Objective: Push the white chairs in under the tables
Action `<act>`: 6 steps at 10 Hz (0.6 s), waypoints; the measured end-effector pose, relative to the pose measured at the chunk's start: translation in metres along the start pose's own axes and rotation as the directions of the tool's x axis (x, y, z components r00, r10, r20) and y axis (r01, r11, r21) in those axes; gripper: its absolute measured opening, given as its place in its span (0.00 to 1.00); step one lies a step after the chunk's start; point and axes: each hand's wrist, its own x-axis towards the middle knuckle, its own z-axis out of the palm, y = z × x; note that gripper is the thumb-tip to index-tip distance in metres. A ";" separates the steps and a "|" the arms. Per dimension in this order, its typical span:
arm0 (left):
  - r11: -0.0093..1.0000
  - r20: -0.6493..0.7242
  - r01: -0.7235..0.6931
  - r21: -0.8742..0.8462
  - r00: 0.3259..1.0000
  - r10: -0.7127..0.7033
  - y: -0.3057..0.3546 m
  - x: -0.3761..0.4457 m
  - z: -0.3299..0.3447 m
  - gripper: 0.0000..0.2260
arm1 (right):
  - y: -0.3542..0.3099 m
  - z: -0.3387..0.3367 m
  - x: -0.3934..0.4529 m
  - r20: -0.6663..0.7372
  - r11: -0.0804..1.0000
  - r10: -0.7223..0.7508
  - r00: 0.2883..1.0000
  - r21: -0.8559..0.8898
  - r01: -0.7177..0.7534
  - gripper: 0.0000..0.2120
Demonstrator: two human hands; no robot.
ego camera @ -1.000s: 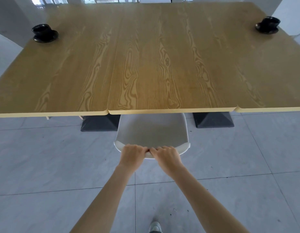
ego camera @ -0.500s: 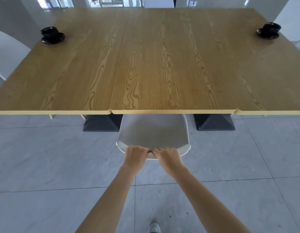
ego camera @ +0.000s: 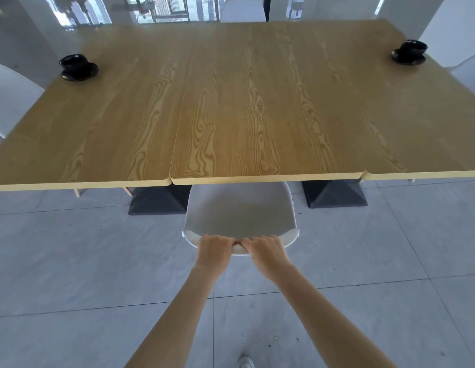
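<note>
A white chair (ego camera: 240,211) stands in front of me with its seat partly under the near edge of the wooden table (ego camera: 231,115). Only its backrest and the rear of the seat show; its legs are hidden. My left hand (ego camera: 214,252) and my right hand (ego camera: 265,252) grip the top rim of the backrest side by side, thumbs touching at the middle. Both arms are stretched forward.
Two dark pyramid-shaped table bases (ego camera: 159,200) (ego camera: 336,193) flank the chair. A black cup on a saucer (ego camera: 78,67) sits at the table's left, another black cup (ego camera: 410,51) at its right. More white chairs stand at the left (ego camera: 10,99), far side (ego camera: 243,11) and right (ego camera: 470,75). The floor is grey tile.
The view has tilted up and drifted slightly, showing more of the table's far side. The chair sits a little further under the table edge; both hands keep the same grip.
</note>
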 end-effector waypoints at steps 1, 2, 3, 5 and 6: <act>1.000 0.008 -0.003 -0.007 1.000 0.003 0.000 0.000 0.001 0.11 | -0.003 -0.001 -0.003 -0.019 1.000 0.014 1.000 -0.010 -0.014 0.14; 0.998 0.030 0.013 -0.054 1.000 -0.011 0.001 -0.001 -0.003 0.11 | -0.003 -0.007 -0.010 0.039 0.997 0.070 0.997 -0.013 -0.070 0.13; 0.998 0.083 0.014 -0.056 0.997 -0.010 -0.001 -0.003 -0.009 0.23 | -0.003 -0.019 -0.012 0.131 0.994 0.103 0.986 0.034 -0.108 0.15; 0.947 -0.004 -0.009 -0.321 1.000 0.008 0.018 -0.022 -0.036 0.36 | -0.008 -0.054 -0.038 0.125 0.830 0.239 0.963 0.488 -0.270 0.35; 0.824 0.005 0.055 -0.563 0.998 -0.063 0.034 -0.036 -0.050 0.33 | -0.010 -0.062 -0.059 0.025 0.659 0.355 0.935 0.703 -0.269 0.32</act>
